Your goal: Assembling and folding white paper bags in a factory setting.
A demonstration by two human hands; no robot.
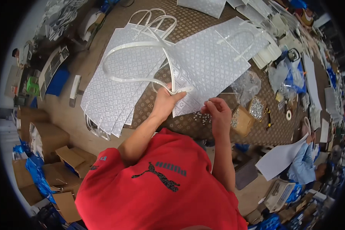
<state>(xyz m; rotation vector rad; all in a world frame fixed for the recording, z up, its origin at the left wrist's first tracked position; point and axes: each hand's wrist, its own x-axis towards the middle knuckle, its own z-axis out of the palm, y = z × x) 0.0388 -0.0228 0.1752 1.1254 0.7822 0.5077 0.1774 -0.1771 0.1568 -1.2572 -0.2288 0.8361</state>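
My left hand (166,102) grips the end of a white strap handle (132,45), thumb on top, over the near edge of a silver patterned bag panel (209,57). The strap loops up and away to the left. Just right of that panel's near corner, my right hand (219,112) is closed in a pinch; what its fingertips hold, if anything, is too small to make out. Small metal rivets (203,118) lie scattered on the table beside it. To the left is a stack of similar panels (117,76) with white handles attached.
Right of my hands stand a box of small metal pieces (257,108) and an open cardboard box (242,122). Near them are clear plastic bags (247,86), a roll of tape (288,115) and yellow-black pliers (268,118). A person in light blue (303,165) works at the right.
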